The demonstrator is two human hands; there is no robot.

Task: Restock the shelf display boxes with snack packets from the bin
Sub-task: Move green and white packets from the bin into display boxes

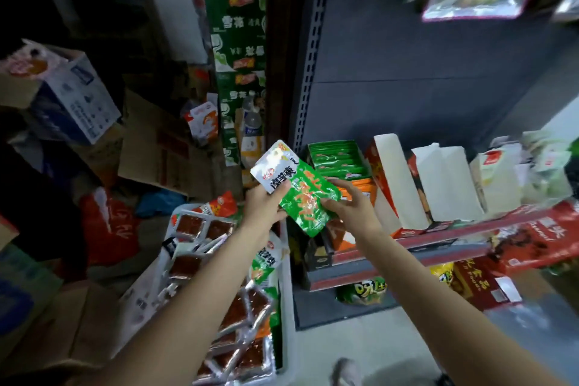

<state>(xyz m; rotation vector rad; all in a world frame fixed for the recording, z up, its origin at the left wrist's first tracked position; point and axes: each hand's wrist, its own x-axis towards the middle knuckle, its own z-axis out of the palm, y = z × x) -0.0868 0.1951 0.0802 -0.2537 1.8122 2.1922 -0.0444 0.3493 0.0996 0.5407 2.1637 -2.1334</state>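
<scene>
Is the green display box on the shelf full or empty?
Partly stocked: the green display box holds a row of green packets on edge. How tightly it is packed, I cannot tell.

Two bare forearms reach in from the near edge — no sleeves, cuffs or gloves show anywhere along them, from the lower frame up to the wrists. The left hand point(265, 202) carries no ring, watch or band that can be seen, and the right hand point(351, 208) is equally unadorned at wrist and knuckles. The fingers point(346, 186) are slim, with short nails; whether they are painted is too blurred to tell. Both arms look slender and smooth, without visible marks or tattoos. At the near edge, between the arms, a pale rounded shape — perhaps the toe of a shoe point(346, 370) — shows, too blurred to describe further.
</scene>
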